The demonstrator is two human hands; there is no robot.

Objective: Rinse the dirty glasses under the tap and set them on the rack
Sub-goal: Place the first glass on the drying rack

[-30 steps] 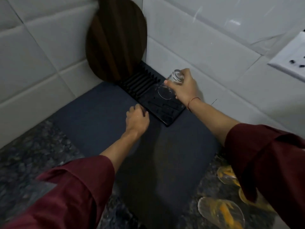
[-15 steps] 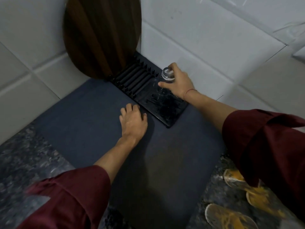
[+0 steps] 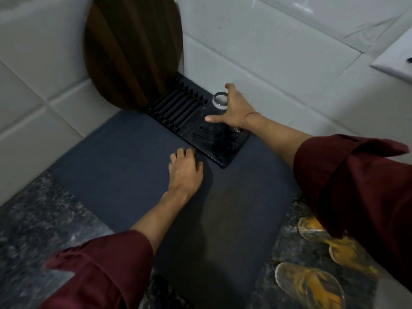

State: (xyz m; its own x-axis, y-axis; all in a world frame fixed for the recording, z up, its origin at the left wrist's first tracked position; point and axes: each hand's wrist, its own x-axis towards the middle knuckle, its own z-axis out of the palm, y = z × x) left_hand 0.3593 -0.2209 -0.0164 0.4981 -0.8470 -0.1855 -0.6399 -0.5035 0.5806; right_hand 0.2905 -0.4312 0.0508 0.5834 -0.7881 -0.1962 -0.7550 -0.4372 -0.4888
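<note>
A clear glass (image 3: 219, 100) stands upside down on the black rack (image 3: 214, 150) in the corner by the tiled wall. My right hand (image 3: 234, 110) is at the glass with thumb and fingers spread wide around it, no longer closed on it. My left hand (image 3: 185, 170) lies palm down on the dark blue mat (image 3: 124, 175), just in front of the rack, holding nothing. Three dirty glasses with orange residue lie at the lower right: one (image 3: 310, 284) nearest me, another (image 3: 343, 250) behind it, a third (image 3: 311, 227) partly under my right sleeve.
A round dark wooden board (image 3: 133, 52) leans upright in the wall corner behind the rack's slotted end. The mat lies on a speckled dark stone counter (image 3: 33, 230). A white socket plate (image 3: 396, 61) is on the right wall.
My right hand lowered the tilted glass onto the rack, mouth down, then spread its fingers off it. My left hand stayed on the mat, flattening slightly.
</note>
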